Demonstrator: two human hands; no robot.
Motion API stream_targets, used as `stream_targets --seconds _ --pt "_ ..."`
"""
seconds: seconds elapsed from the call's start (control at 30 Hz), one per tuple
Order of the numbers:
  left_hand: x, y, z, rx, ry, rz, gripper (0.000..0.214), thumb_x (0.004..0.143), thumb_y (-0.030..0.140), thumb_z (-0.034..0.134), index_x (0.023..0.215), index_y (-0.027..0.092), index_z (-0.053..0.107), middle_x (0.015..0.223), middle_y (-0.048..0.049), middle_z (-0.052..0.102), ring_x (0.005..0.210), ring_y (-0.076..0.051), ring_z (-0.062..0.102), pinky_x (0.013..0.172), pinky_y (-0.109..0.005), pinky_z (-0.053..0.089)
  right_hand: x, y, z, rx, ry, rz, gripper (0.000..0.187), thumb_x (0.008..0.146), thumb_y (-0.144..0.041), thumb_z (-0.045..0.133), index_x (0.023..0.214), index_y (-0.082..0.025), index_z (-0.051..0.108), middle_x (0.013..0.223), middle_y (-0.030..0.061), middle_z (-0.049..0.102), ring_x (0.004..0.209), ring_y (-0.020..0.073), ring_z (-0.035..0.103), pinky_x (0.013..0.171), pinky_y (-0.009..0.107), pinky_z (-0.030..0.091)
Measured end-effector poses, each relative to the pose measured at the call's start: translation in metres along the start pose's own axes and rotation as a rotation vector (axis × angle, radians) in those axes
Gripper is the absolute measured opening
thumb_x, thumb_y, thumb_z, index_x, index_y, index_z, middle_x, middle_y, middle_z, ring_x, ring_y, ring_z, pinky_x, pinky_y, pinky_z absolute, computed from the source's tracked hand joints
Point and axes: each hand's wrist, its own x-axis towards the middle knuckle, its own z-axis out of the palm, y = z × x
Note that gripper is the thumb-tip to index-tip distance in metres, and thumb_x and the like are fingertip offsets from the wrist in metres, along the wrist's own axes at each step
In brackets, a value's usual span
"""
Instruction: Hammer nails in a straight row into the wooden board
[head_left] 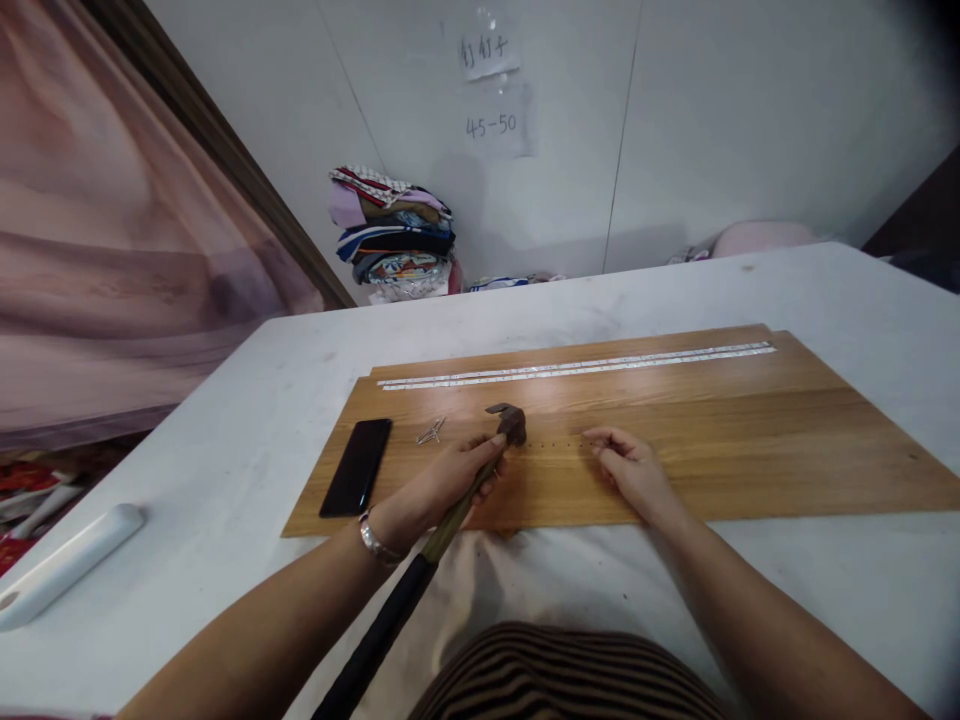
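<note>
My left hand (469,470) is closed around the upper handle of a claw hammer (450,520), close below its rusty head. The hammer's black grip slants down toward my body. My right hand (630,465) is over the wooden board (720,440), thumb and forefinger pinched together; whatever they hold, if anything, is too small to make out. Between the hammer head and those fingertips runs a row of small dark dots (553,445) on the board. A small pile of nails (430,431) lies on the board left of the hammer.
A black phone (356,467) lies on the board's left end. Two pale measuring strips (577,367) run along its back. The white table (225,430) carries a white rounded object (71,565) at left. Behind are folded clothes (394,235) and a pink curtain (135,220).
</note>
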Motion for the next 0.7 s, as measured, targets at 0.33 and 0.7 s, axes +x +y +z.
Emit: stream_targets --seconds 0.33,0.7 --pt "-0.0001 -0.0009 0.0016 0.022 0.012 -0.011 0.039 0.082 0.053 0.058 0.088 0.016 0.053 0.073 0.0015 0.054 0.045 -0.003 0.042 0.038 -0.016 0.029 -0.0011 -0.0027 0.0013 -0.013 -0.010 0.022 0.025 0.063 -0.032 0.059 0.082 -0.018 0.069 0.046 -0.0084 0.040 0.042 0.0092 0.033 0.041 0.022 0.024" --pt "0.0013 0.0007 -0.0007 0.022 0.020 -0.016 0.037 0.082 0.052 0.058 0.087 0.016 0.052 0.074 0.0009 0.054 0.044 -0.003 0.042 0.037 -0.016 0.027 -0.0014 -0.0032 0.0025 -0.018 -0.018 0.022 0.030 0.066 -0.041 0.063 0.083 -0.016 0.068 0.045 -0.0094 0.038 0.040 0.0081 0.032 0.040 0.021 0.023"
